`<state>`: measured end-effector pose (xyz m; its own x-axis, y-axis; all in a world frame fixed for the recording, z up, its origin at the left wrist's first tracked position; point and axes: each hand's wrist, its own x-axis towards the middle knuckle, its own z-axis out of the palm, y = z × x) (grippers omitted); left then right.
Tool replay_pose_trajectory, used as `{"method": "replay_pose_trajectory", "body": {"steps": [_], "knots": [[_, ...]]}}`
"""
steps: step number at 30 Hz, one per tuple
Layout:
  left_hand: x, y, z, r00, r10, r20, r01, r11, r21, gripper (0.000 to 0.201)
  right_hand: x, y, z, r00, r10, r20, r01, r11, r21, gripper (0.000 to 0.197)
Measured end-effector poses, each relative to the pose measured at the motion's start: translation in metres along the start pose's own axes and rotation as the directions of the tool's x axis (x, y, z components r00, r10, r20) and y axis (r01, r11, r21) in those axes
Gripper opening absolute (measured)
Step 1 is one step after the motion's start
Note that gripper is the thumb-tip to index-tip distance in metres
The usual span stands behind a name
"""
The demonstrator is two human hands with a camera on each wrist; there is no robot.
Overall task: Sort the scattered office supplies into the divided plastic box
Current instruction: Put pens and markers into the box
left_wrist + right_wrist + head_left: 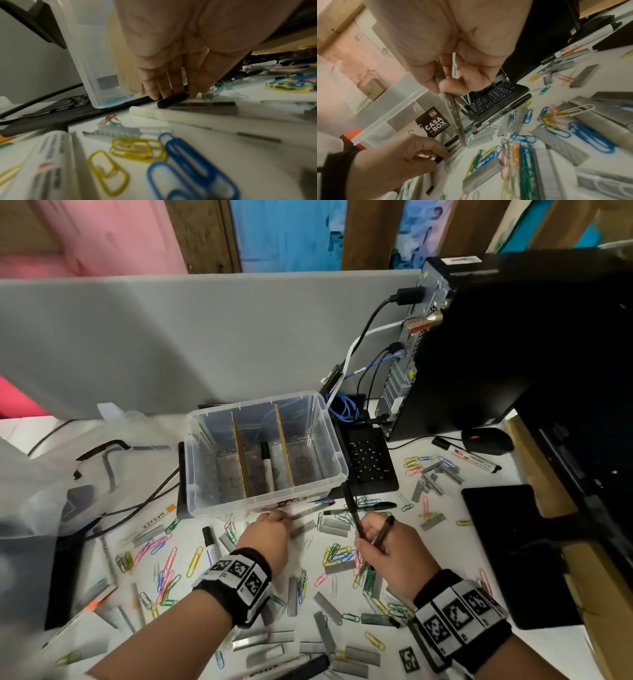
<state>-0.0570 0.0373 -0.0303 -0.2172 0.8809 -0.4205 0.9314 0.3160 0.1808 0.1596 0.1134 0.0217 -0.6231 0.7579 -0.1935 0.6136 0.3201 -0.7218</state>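
Early in the sort: the divided plastic box (263,450) is holding one marker (266,465) in its middle compartment, lying front to back; a few staple strips seem to be showing through the wall, hard to tell. Paper clips (164,546), staple strips (328,607), and markers are lying scattered over the bench (442,546). Right hand (388,556) is gripping a bundle of pens (352,511), long axis pointing up and away toward the box's near right corner. Left hand (265,537) is pinching a black pen (173,99) lying flat on the bench just beside the box's front wall, long axis roughly parallel to that wall. Nearly everything is still waiting for binning.
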Motion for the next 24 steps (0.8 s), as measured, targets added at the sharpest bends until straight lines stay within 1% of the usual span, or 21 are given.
{"method": "replay_pose_trajectory", "body": {"steps": [2,4,7,12,14,16,17,19,22,24], "knots": [[-0.001,-0.003,-0.002,0.999,0.016,-0.028,-0.015,1.0,0.023,0.052,0.002,-0.004,-0.001,1.0,0.01,0.012,-0.011,0.999,0.053,0.011],[-0.003,-0.003,-0.003,0.998,0.03,-0.057,-0.029,0.999,0.016,0.045,0.004,-0.009,-0.003,1.0,0.017,0.019,-0.019,0.994,0.103,0.01],[-0.01,-0.005,-0.003,0.998,0.037,-0.06,-0.037,0.999,0.002,0.038,0.008,-0.018,-0.004,1.0,0.021,0.008,-0.022,0.988,0.152,0.016],[-0.021,-0.007,-0.008,0.997,-0.004,-0.074,-0.004,0.994,-0.106,0.039,0.012,-0.026,-0.007,1.0,0.019,0.004,-0.02,0.973,0.229,0.027],[-0.03,-0.005,-0.014,0.99,0.006,-0.144,-0.03,0.986,-0.162,0.032,0.012,-0.03,-0.01,1.0,0.015,0.009,-0.017,0.971,0.239,0.028],[-0.041,-0.004,-0.021,0.967,0.039,-0.251,-0.102,0.964,-0.245,0.024,0.013,-0.034,-0.013,1.0,0.004,0.012,-0.006,0.971,0.24,0.023],[-0.049,-0.004,-0.026,0.949,0.051,-0.31,-0.151,0.939,-0.309,0.022,0.013,-0.037,-0.015,1.0,-0.002,0.011,-0.001,0.97,0.244,0.022],[-0.067,0.0,-0.044,0.908,0.037,-0.416,-0.245,0.855,-0.458,0.022,0.013,-0.044,-0.018,1.0,-0.019,0.016,0.013,0.956,0.292,0.017],[-0.088,0.007,-0.081,0.85,-0.007,-0.526,-0.387,0.668,-0.635,0.022,0.013,-0.062,-0.022,0.994,-0.086,0.061,0.058,0.927,0.371,0.008],[-0.092,0.009,-0.105,0.826,-0.021,-0.564,-0.462,0.549,-0.697,0.032,0.015,-0.074,-0.022,0.987,-0.136,0.086,0.094,0.92,0.381,0.011]]}}
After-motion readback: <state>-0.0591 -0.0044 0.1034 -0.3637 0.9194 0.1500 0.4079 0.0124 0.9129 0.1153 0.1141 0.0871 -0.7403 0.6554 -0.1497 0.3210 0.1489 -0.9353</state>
